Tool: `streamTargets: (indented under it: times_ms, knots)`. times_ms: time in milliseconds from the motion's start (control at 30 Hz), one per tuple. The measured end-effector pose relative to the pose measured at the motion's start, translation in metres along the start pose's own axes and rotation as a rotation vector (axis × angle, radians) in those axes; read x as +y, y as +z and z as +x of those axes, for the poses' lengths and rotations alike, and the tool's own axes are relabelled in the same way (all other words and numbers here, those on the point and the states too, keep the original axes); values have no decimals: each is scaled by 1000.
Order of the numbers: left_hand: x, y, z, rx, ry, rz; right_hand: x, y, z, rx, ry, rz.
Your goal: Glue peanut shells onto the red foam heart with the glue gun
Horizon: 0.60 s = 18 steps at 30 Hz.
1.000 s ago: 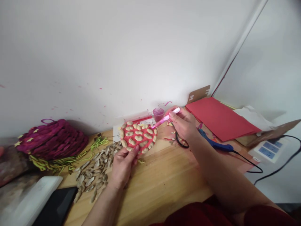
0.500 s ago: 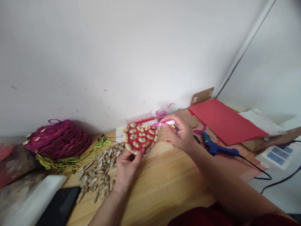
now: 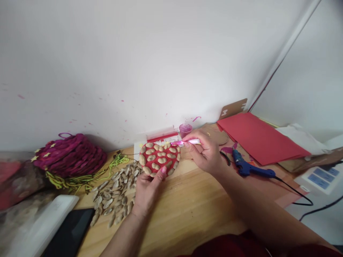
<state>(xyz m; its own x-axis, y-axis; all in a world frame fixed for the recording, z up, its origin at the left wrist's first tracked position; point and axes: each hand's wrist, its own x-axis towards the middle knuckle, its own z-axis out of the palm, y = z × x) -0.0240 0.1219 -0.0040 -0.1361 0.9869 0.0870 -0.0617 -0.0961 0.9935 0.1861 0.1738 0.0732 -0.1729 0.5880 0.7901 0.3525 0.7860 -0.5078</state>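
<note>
My left hand [image 3: 148,189] grips the lower edge of a red round piece [image 3: 167,162] that has peanut shells glued all over its face. The thumb presses on its front, with the other fingers behind. Between the thumb and fingers of my right hand [image 3: 205,150] is a paintbrush [image 3: 191,141] with a white handle and pink-stained front part. Its tip is at the piece's upper right edge, by a peanut shell [image 3: 167,145]; whether it touches I cannot tell. Just behind the brush stands a small cup of pink paint [image 3: 185,129] against the wall.
Loose peanut shells [image 3: 115,196] lie left of my left hand, near a black phone [image 3: 71,232] and a magenta yarn craft [image 3: 72,155]. At right are a blue glue gun [image 3: 252,169] with its cord, red sheets [image 3: 264,137], and a white power strip [image 3: 320,178].
My left thumb has moved further up onto the face of the piece, and the piece tilts slightly. The brush stays at its upper right edge. The view has shifted slightly.
</note>
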Motion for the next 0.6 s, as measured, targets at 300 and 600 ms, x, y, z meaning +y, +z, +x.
streamTargets:
  times_ms: [300,600]
  knots:
    - [3,7,1,121,21,61,-2,0,1,52,-59,-41]
    - [3,6,5,145,107,99,-5,0,2,62,-89,-38]
